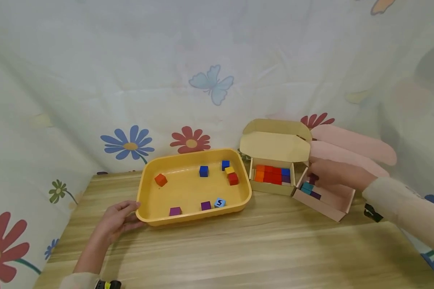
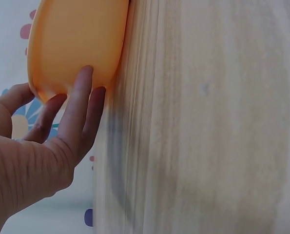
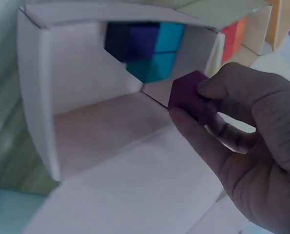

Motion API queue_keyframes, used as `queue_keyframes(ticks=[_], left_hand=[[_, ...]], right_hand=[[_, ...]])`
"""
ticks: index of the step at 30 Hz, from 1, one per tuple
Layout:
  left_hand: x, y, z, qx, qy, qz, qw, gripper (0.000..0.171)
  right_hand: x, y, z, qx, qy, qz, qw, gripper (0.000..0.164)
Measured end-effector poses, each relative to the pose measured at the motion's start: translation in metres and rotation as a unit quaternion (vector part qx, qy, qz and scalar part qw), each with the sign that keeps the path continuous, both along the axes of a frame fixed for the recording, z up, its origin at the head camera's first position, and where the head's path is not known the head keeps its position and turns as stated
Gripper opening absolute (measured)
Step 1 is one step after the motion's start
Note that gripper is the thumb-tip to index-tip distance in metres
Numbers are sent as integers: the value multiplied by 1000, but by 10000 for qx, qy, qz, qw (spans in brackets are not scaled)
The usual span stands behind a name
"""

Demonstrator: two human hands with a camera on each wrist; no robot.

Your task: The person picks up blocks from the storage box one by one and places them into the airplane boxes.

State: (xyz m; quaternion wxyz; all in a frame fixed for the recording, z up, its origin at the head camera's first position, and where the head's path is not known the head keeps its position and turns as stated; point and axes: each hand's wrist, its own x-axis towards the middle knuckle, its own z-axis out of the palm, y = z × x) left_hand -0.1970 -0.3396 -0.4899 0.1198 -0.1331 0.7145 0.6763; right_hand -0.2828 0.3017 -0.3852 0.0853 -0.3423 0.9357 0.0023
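My right hand [image 1: 329,172] pinches a purple cube [image 3: 188,95] between thumb and fingers, just over the inside of the pink box [image 1: 320,206]. In the right wrist view, teal cubes [image 3: 157,68] and dark purple cubes [image 3: 142,41] sit at one end of that box. At the near left corner of the yellow tray [image 1: 193,218], my left hand [image 1: 117,220] holds the edge, its thumb at the rim and its fingers against the outer wall. Inside the tray lie scattered cubes, among them an orange cube [image 1: 160,180], a blue cube [image 1: 204,171] and a light blue cube [image 1: 220,202] with a black mark.
Between tray and pink box stands a cream box [image 1: 273,188], lid raised, with rows of orange, red, blue and purple cubes. The pink box's lid [image 1: 351,154] leans back. A flower-print cloth [image 1: 148,100] hangs behind the wooden table [image 1: 238,249].
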Motion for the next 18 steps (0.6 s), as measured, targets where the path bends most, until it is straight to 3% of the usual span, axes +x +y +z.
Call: queue_keyframes(ticks=[7, 14, 18], left_hand=[[4, 2, -3, 12, -70, 0, 10000, 63], [-1, 3, 1, -192, 102, -48, 9998, 68], [-1, 2, 1, -168, 56, -37, 9998, 67]], right_hand=[[18, 9, -12, 265, -252, -569, 9977, 11], [13, 14, -23, 43, -167, -657, 9977, 11], [8, 12, -29, -87, -607, -933, 9937, 10]])
